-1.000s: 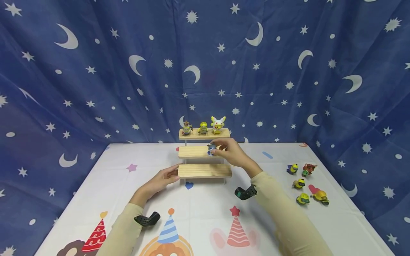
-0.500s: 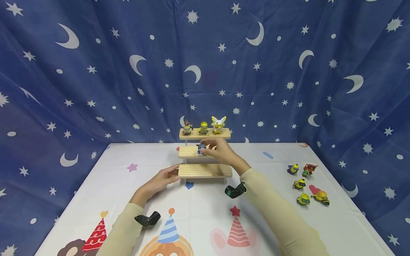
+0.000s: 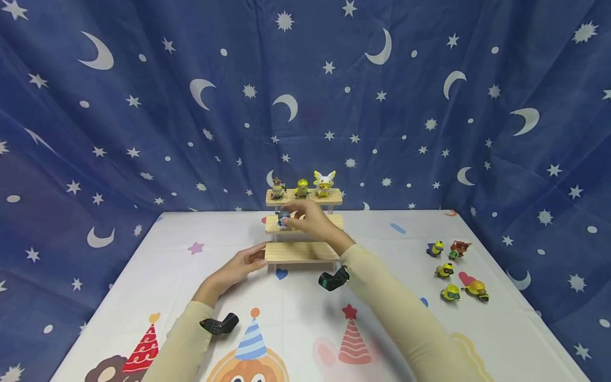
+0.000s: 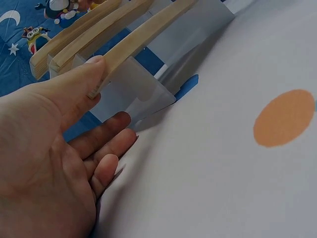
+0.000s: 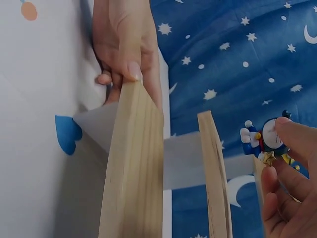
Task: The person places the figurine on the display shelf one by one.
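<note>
A three-tier wooden display stand with clear side panels stands at the table's middle. My left hand holds the left end of its lowest shelf; in the left wrist view the thumb lies on the wood and several fingers hang below, beside the panel. My right hand pinches a blue-and-white figurine between thumb and fingers over the left part of the middle shelf. The right wrist view shows the figurine's whiskered white face and a gold star, its feet apart from that shelf's edge.
Three small figurines stand on the top shelf: a crowned one, a yellow one and a white-eared one. Several more lie on the table at the right, including a yellow figurine and a reddish one. A starry curtain hangs behind.
My right hand has moved left along the middle shelf with the blue-and-white figurine, from its right part to its left end. My left hand has stayed on the lowest shelf.
</note>
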`<action>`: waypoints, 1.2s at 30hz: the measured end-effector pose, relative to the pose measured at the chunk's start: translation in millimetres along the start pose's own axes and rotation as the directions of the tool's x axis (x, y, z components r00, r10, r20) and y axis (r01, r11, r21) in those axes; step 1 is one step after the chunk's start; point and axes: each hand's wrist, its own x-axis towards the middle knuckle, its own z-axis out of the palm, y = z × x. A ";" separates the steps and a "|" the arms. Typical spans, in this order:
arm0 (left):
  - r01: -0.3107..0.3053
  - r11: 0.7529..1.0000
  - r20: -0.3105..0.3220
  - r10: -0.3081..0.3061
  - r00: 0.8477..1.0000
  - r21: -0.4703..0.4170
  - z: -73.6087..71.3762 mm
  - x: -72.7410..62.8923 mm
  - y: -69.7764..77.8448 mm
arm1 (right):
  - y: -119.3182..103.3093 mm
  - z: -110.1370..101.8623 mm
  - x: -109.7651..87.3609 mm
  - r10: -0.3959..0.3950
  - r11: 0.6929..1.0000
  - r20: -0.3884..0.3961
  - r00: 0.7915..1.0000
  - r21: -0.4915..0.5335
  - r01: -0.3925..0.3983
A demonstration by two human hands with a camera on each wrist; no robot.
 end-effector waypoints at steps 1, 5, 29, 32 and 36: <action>0.001 1.000 -0.001 -0.001 1.000 0.001 -0.4 0.1 0.1 | -0.9 1.9 1.7 0.004 1.000 0.000 1.000 0.001 -0.004; 0.005 1.000 -0.006 -0.005 1.000 0.008 -0.8 0.3 1.2 | -4.1 9.8 7.5 0.028 1.000 -0.007 1.000 -0.010 -0.028; -0.008 1.000 -0.006 0.008 1.000 -0.004 1.6 -3.6 3.1 | -6.7 31.7 18.7 0.121 0.990 -0.008 0.993 -0.069 -0.122; -0.011 1.000 -0.007 0.010 1.000 -0.008 0.7 -2.4 2.3 | -5.9 32.4 18.8 0.133 0.989 -0.002 0.991 -0.067 -0.133; -0.043 0.999 -0.002 0.043 0.999 0.000 -0.8 -0.7 0.8 | -5.1 31.8 19.1 0.141 0.988 0.000 0.990 -0.061 -0.141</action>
